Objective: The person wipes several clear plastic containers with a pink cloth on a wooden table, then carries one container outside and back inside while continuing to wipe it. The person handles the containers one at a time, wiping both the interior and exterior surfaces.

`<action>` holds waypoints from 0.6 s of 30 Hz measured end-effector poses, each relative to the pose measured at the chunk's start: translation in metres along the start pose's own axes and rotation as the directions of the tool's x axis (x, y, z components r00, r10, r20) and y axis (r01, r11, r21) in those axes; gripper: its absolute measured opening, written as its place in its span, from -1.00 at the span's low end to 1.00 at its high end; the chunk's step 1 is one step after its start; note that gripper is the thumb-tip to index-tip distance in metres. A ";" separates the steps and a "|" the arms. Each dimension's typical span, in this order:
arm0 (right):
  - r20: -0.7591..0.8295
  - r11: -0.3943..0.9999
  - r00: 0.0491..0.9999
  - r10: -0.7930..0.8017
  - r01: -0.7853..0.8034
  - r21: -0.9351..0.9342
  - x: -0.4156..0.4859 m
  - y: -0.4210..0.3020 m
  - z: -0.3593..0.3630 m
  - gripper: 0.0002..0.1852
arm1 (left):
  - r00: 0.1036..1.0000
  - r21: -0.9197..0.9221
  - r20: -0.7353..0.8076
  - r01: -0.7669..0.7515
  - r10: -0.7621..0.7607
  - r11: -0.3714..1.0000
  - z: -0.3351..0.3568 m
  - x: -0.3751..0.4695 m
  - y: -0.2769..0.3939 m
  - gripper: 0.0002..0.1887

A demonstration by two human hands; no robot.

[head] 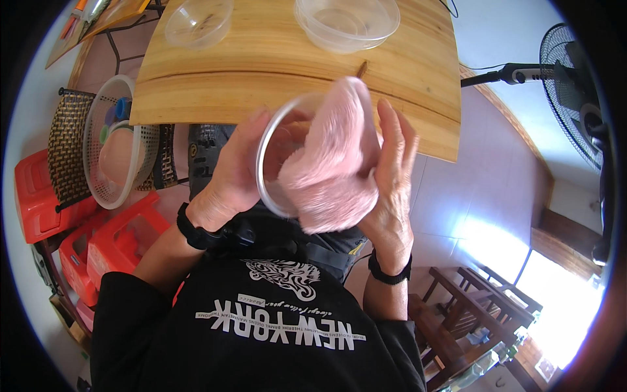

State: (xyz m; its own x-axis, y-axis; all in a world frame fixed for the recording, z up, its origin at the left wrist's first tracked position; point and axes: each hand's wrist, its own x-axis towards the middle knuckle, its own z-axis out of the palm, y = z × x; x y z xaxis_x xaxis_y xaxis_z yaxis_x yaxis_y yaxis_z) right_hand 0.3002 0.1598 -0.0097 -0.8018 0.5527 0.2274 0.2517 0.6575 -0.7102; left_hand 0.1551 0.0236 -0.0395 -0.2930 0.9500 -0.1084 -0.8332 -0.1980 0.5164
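Note:
A clear round plastic bowl (267,161) is tilted on its side in front of my chest, near the front edge of the wooden table (205,93). My left hand (237,164) grips it by the rim and outer wall. Bunched in my right hand (394,161), a fluffy pink cloth (338,166) covers much of the bowl's opening and side. The cloth looks slightly blurred. It hides some of the right fingers and the far part of the bowl.
On the table stand a clear plastic bowl (198,24) at the back left and a pair of nested clear bowls (348,24) at the back right. A white plastic basket (130,188) holding containers sits left, above red plastic stools (122,240). A fan (570,93) stands right, wooden chairs (455,308) below.

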 end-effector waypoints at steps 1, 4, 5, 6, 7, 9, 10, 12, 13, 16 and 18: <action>0.013 0.999 1.000 0.027 -0.027 0.032 0.000 0.000 0.004 0.08 | 0.997 0.149 -0.074 0.033 -0.022 0.988 0.002 -0.002 0.001 -0.29; 0.137 0.959 0.979 0.149 -0.177 0.220 -0.001 -0.003 0.010 0.00 | 0.983 0.013 -0.144 0.120 -0.117 0.993 0.006 -0.004 0.000 -0.32; 0.135 0.958 0.981 0.139 -0.167 0.231 -0.001 -0.003 0.012 -0.06 | 0.981 0.117 -0.152 0.140 -0.121 0.983 0.006 -0.004 0.001 -0.31; 0.118 0.959 0.980 0.159 -0.181 0.218 -0.002 -0.004 0.012 -0.26 | 0.985 0.158 -0.102 0.154 -0.138 0.975 0.005 -0.003 0.001 -0.30; 0.141 0.947 0.961 0.237 -0.261 0.188 -0.002 -0.003 0.013 -0.33 | 0.982 0.219 -0.096 0.182 -0.164 0.959 0.004 -0.002 0.001 -0.29; 0.175 0.926 0.930 0.325 -0.350 0.142 -0.002 0.000 0.016 -0.47 | 0.984 0.354 -0.135 0.159 -0.117 0.922 0.003 -0.002 0.001 -0.28; 0.147 0.930 0.942 0.303 -0.326 0.168 -0.002 0.003 0.017 -0.51 | 0.978 0.432 -0.184 0.173 -0.101 0.885 0.003 -0.002 0.001 -0.28; 0.088 0.937 0.961 0.263 -0.276 0.215 -0.002 0.009 0.021 -0.61 | 0.972 0.629 -0.198 0.028 0.125 0.777 0.005 -0.005 0.000 -0.30; 0.075 0.930 0.954 0.290 -0.299 0.212 -0.002 0.012 0.023 -0.62 | 0.956 0.714 -0.183 -0.030 0.228 0.699 0.006 -0.007 -0.002 -0.30; 0.034 0.902 0.942 0.333 -0.328 0.280 -0.002 0.019 0.027 -0.60 | 0.952 0.909 0.022 -0.146 0.304 0.391 0.009 -0.015 -0.007 -0.15; 0.074 0.920 0.941 0.330 -0.338 0.196 -0.001 0.021 0.028 -0.54 | 0.940 0.955 0.096 -0.180 0.327 0.237 0.009 -0.015 -0.012 -0.12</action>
State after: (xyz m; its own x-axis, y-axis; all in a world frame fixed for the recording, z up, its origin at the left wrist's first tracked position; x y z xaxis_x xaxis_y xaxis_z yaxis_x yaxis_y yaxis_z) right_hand 0.2910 0.1585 -0.0434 -0.7113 0.6994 -0.0696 0.3966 0.3177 -0.8613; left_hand 0.1732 0.0142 -0.0366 -0.5027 0.8515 0.1489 0.3034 0.0125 0.9528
